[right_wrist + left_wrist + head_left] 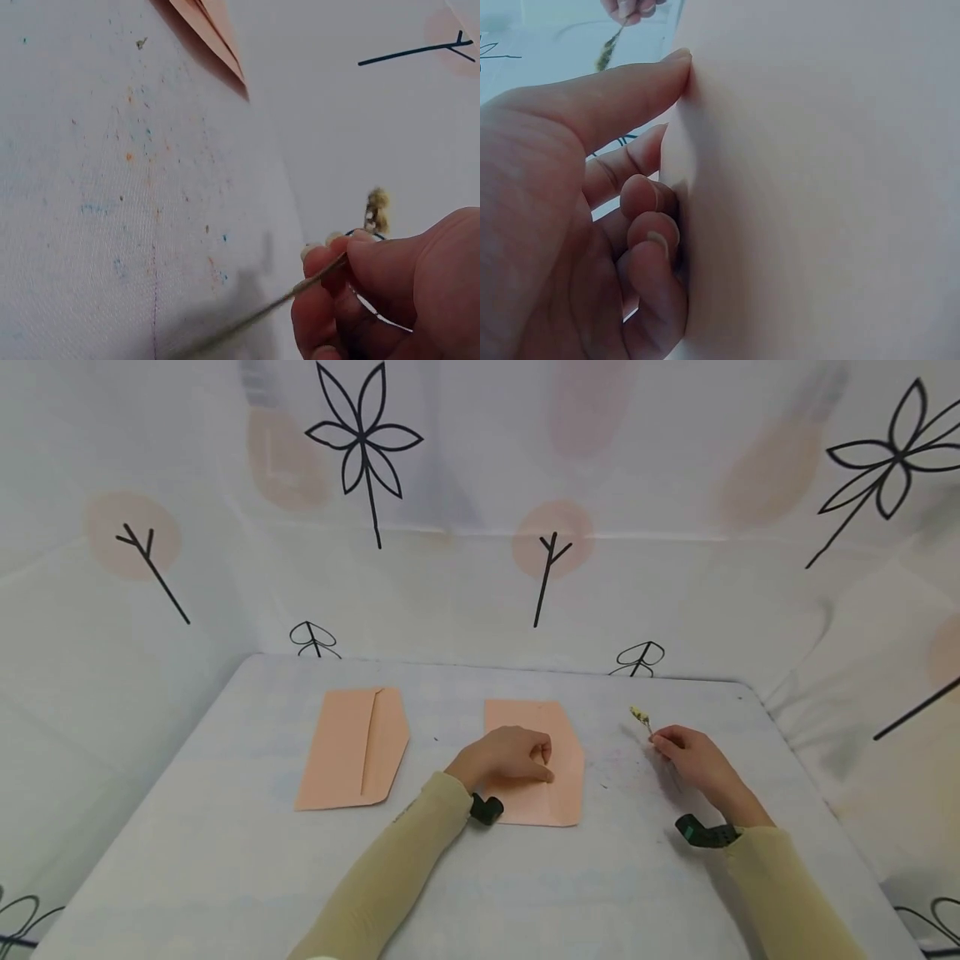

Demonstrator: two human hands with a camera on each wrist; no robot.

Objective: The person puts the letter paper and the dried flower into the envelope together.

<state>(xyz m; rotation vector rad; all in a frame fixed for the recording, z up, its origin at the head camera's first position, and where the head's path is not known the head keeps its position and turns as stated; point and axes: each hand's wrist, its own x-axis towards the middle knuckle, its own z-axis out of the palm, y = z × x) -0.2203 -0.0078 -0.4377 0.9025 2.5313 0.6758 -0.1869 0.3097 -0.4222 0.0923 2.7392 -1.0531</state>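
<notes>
Two pink paper envelopes lie on the white table. On the right-hand envelope (562, 743) my left hand (506, 753) rests, its thumb apart from the loosely bent fingers. In the left wrist view, the thumb tip and fingertips touch the paper, which fills most of that view. Right of this envelope, my right hand (693, 762) pinches a dried flower sprig (640, 716) by its thin stem (259, 313), between thumb and forefinger. Its small yellowish head points up and away from the hand. The left-hand envelope (337, 747) lies apart, its pointed flap to the right.
The table (225, 877) ends at the back against a white cloth (457, 585) printed with black leaf outlines and peach spots. Small coloured specks mark the tabletop in the right wrist view. Each wrist carries a black band (705, 833).
</notes>
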